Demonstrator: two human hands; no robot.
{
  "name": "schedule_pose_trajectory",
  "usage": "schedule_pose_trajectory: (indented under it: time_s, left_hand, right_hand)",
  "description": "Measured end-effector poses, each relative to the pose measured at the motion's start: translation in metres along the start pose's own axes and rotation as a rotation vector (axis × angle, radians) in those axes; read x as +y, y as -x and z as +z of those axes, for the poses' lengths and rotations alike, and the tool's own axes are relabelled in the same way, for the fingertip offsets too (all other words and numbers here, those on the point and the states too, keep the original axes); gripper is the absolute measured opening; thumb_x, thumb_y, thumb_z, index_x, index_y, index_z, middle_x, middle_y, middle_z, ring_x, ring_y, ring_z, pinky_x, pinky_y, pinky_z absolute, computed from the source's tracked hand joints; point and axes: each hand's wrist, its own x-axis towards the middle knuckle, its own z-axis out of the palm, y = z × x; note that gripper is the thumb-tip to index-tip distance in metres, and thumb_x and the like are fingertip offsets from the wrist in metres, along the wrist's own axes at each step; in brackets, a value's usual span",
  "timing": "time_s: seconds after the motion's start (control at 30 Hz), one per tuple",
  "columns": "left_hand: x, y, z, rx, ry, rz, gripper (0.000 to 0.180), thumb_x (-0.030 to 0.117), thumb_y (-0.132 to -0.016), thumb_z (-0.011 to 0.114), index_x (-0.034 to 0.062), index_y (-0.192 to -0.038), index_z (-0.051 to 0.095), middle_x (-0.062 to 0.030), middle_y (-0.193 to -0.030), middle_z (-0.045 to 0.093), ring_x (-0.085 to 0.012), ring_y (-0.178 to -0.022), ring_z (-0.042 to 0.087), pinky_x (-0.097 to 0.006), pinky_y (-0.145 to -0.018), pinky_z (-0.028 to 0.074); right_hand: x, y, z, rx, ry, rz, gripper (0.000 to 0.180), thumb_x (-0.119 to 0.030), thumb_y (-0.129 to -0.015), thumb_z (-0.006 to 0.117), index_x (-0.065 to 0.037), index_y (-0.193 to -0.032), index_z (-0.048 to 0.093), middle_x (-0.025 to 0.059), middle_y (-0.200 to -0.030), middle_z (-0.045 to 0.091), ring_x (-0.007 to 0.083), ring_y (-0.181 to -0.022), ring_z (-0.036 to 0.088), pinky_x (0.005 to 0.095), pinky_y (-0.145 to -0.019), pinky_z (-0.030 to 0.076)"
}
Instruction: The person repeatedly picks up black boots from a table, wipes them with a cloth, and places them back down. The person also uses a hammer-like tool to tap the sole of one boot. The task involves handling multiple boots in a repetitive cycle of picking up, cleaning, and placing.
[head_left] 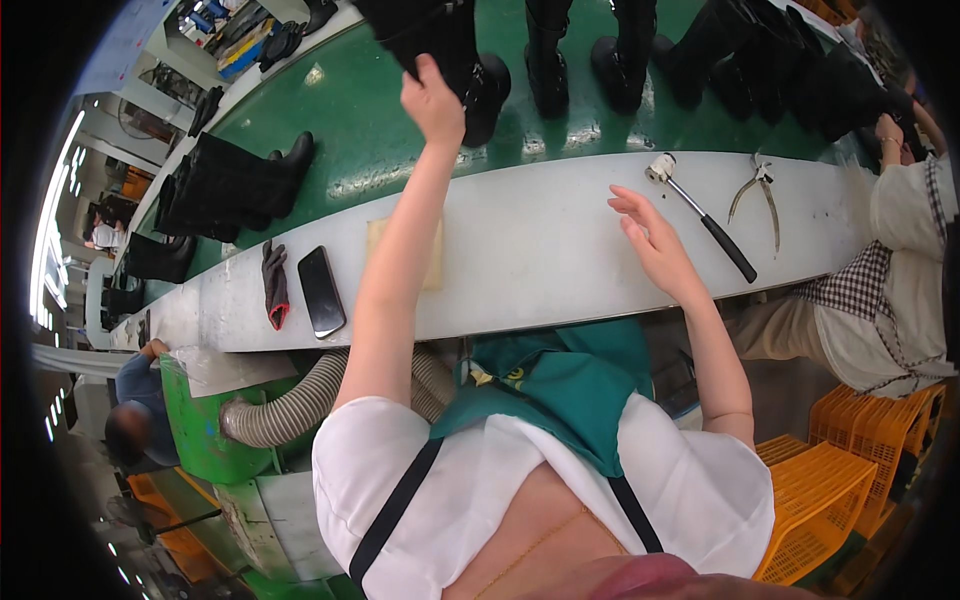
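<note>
My left hand (436,108) reaches far forward over the green surface, its fingers closed on the shaft of a black boot (428,38). The boot's upper part runs out of the top edge of the view. Just to its right another black boot (487,98) shows. Above the pale worktop, my right hand (655,245) is held with its fingers stretched out and nothing in them. Nearest to it lies a hammer (712,226) with a black grip and a pale, round head. Beyond the hammer rest pincers (764,186) with their handles spread.
More black boots stand (618,80) and lie (240,180) along the green surface (350,150). On the worktop (520,235) are a phone (321,293), a dark glove (274,285) and a yellowish pad (433,255). A co-worker (900,270) is at the right; orange crates (820,500) stand behind.
</note>
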Motion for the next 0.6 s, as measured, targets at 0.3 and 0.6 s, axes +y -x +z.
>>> schedule_pose_trajectory:
  time_s: [0.3, 0.6]
  left_hand:
    - [-0.108, -0.017, -0.03, -0.579, -0.312, -0.243, 0.053, 0.042, -0.098, 0.047, -0.0076, -0.114, 0.059, -0.0241, -0.111, 0.064, -0.0345, -0.108, 0.06, -0.041, -0.09, 0.046]
    - [-0.138, -0.125, -0.226, -0.108, -0.72, 0.348, 0.046, 0.024, -0.084, 0.064, -0.0008, -0.122, 0.056, -0.0218, -0.123, 0.057, -0.0366, -0.116, 0.052, -0.042, -0.1, 0.041]
  right_hand:
    - [0.036, -0.007, -0.03, 0.234, 0.454, -0.225, 0.03, -0.01, -0.093, 0.047, -0.006, -0.12, 0.059, 0.0154, -0.117, 0.06, 0.0314, -0.115, 0.054, 0.0374, -0.099, 0.041]
    - [0.059, 0.009, -0.033, 0.137, 0.547, -0.155, 0.031, -0.004, -0.091, 0.046, -0.001, -0.118, 0.062, 0.0158, -0.123, 0.061, 0.0311, -0.117, 0.055, 0.0395, -0.103, 0.039]
